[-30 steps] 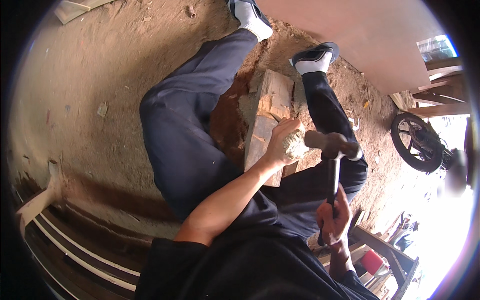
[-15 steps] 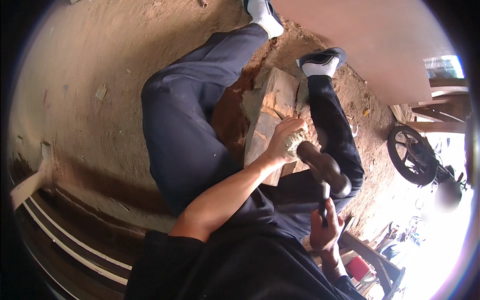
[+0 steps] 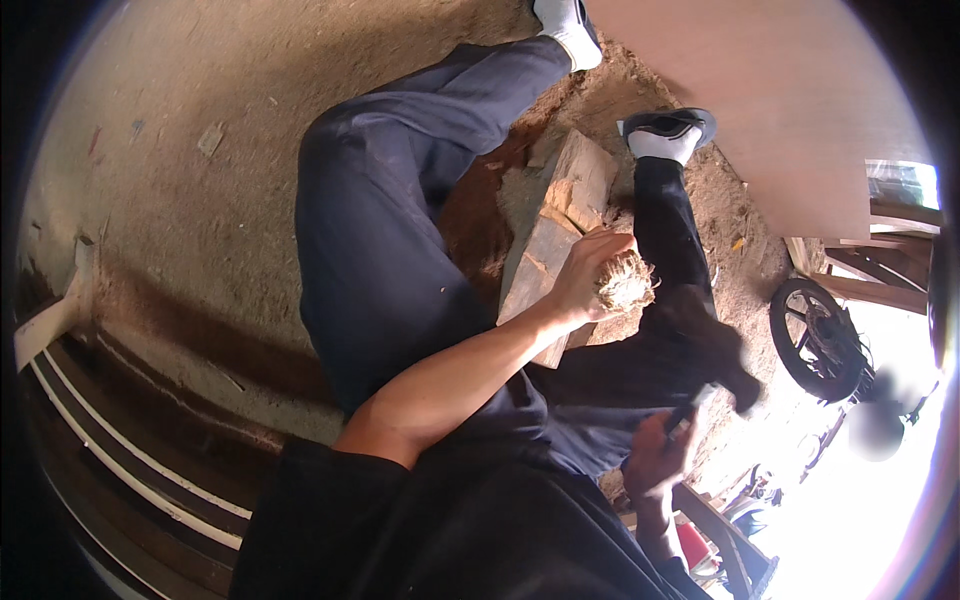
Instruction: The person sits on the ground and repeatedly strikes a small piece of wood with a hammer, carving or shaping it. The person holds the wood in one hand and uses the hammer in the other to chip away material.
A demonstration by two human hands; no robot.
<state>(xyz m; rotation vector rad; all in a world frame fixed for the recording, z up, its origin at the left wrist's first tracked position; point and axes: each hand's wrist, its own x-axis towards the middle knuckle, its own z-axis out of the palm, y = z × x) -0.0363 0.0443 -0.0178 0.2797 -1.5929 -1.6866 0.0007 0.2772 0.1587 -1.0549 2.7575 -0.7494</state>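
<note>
Both hands engaged: left hand point(image 3: 585, 285) stays clenched around frayed-top wooden stake point(image 3: 625, 282) against split log point(image 3: 555, 225), while right hand point(image 3: 655, 460), fist around hammer point(image 3: 715, 375), has drawn back for another blow.

Sandy dirt floor point(image 3: 200, 230), split wooden block point(image 3: 560, 215), wood scraps point(image 3: 210, 138)

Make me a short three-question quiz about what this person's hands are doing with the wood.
1. True or false: the left hand grips a frayed wooden stake.
2. Which hand holds the hammer? A) left B) right
3. Fill in: the wooden block lies between the person's ____.

Key: 1 true. 2 B. 3 legs.
</note>
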